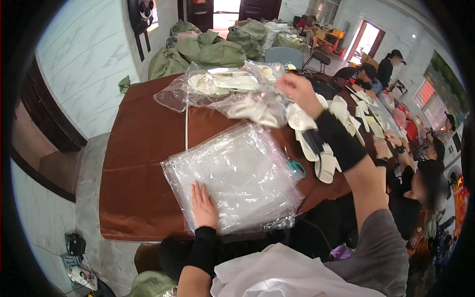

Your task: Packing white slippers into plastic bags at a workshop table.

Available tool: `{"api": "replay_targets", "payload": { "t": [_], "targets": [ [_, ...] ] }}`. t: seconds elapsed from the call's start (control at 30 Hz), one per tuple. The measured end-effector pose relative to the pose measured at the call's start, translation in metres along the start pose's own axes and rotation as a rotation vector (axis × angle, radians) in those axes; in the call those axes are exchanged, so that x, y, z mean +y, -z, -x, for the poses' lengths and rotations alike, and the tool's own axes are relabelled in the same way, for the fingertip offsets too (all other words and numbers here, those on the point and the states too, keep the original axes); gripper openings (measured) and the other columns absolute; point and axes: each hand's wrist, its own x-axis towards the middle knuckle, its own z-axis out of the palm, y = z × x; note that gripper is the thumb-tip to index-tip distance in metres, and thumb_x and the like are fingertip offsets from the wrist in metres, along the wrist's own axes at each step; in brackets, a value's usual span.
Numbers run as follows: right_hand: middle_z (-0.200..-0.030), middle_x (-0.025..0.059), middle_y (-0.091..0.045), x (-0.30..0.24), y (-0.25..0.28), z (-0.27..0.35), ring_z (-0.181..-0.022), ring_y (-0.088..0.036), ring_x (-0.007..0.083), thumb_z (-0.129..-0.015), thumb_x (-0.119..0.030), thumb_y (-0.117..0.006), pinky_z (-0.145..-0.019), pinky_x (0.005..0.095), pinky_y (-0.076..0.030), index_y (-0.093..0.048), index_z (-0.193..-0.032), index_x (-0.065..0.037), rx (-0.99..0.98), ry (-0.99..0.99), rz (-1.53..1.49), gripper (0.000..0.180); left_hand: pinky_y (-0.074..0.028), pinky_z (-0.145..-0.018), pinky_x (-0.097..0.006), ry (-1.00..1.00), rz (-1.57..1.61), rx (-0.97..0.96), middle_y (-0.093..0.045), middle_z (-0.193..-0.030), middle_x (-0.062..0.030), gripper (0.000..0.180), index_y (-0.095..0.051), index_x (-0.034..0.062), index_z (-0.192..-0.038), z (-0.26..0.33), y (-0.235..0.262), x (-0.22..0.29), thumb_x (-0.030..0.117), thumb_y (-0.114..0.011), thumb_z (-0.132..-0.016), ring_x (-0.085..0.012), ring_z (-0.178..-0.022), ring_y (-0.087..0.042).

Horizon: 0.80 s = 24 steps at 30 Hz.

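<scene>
table (143, 148): brown, glossy, fills the middle of the view; its long axis runs from 6 o'clock toward 12 o'clock.

stack of clear plastic bags (237, 173): lies flat on the near part of the table, roughly square, one corner pointing to 12 o'clock and one to 6 o'clock.

heap of filled bags (217, 86): at 12 o'clock from the stack, well apart from it, holding pale flat pieces (exact kind hard to tell through the plastic).

white slippers (321, 148): loose pale soles spread at 2 to 3 o'clock from the stack, along the right side of the table.

bagged slipper (257, 111): hangs in the air above the table, between the stack and the heap; its long axis slants from 10 o'clock down to 4 o'clock, and it trails to the 8 o'clock side of the right hand.

right hand (299, 91): raised, fingers closed on the top edge of the bagged slipper; it is the nearer hand to the heap, which lies at 10 o'clock from it.

left hand (204, 205): palm down on the near corner of the stack, fingers spread flat and gripping nothing (it presses only), pointing to 12 o'clock.

scissors (297, 168): teal handles, just at the 3 o'clock edge of the stack.

other people (420, 183): seated at 3 o'clock, at the table's right side.
</scene>
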Motion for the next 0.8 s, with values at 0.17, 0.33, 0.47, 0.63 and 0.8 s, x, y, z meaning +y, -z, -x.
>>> {"api": "replay_targets", "payload": {
  "t": [0.17, 0.33, 0.47, 0.63, 0.8],
  "targets": [
    [-0.085, 0.0077, -0.059, -0.060, -0.059, 0.142, -0.074, -0.062, 0.0248, -0.078, -0.015, -0.062, -0.065, 0.0364, -0.051, -0.062, -0.088, -0.007, -0.090, 0.454, 0.688, 0.012, -0.030, -0.112, -0.046, -0.022, 0.000, -0.027, -0.034, -0.147, -0.0254, 0.045, -0.045, -0.0045, -0.134, 0.002, -0.005, 0.000, 0.005, -0.050, -0.090, -0.0396, -0.139, -0.031],
    [-0.088, 0.0119, -0.057, -0.088, -0.210, 0.228, -0.064, -0.065, 0.0239, -0.079, -0.013, -0.059, -0.050, 0.0377, -0.051, -0.056, -0.093, -0.007, -0.313, 0.321, 0.597, 0.016, -0.029, -0.113, -0.045, -0.033, 0.019, -0.085, -0.034, -0.148, -0.0243, 0.045, -0.045, -0.0043, -0.134, 0.006, -0.013, -0.011, 0.005, -0.050, -0.091, -0.0383, -0.140, -0.029],
    [-0.090, 0.0141, -0.058, -0.113, -0.253, 0.250, -0.062, -0.065, 0.0264, -0.078, -0.014, -0.064, -0.051, 0.0382, -0.051, -0.058, -0.093, -0.006, -0.317, 0.280, 0.339, 0.017, -0.031, -0.112, -0.048, 0.034, 0.803, 0.237, -0.034, -0.147, -0.0260, 0.047, -0.045, -0.0027, -0.135, 0.022, -0.034, -0.015, 0.006, -0.051, -0.090, -0.0401, -0.138, -0.031],
    [-0.099, 0.0133, -0.058, -0.076, -0.192, 0.240, -0.084, -0.061, 0.0265, -0.082, -0.022, -0.065, -0.071, 0.0388, -0.052, -0.062, -0.103, -0.007, -0.008, 0.225, 0.338, 0.026, -0.031, -0.111, -0.047, -0.070, 0.035, 0.049, -0.036, -0.147, -0.0253, 0.045, -0.045, -0.0025, -0.135, 0.011, -0.016, -0.012, 0.006, -0.051, -0.091, -0.0417, -0.137, -0.033],
    [-0.109, 0.0146, -0.053, -0.011, -0.160, 0.263, -0.111, -0.051, 0.0290, -0.088, -0.034, -0.062, -0.101, 0.0502, -0.041, -0.057, -0.128, -0.017, -0.125, 0.201, 0.639, 0.044, -0.030, -0.112, -0.046, -0.061, 0.095, 0.043, -0.037, -0.147, -0.0234, 0.047, -0.044, -0.0018, -0.137, 0.006, -0.011, -0.008, 0.007, -0.052, -0.091, -0.0392, -0.137, -0.033]
  ]
}}
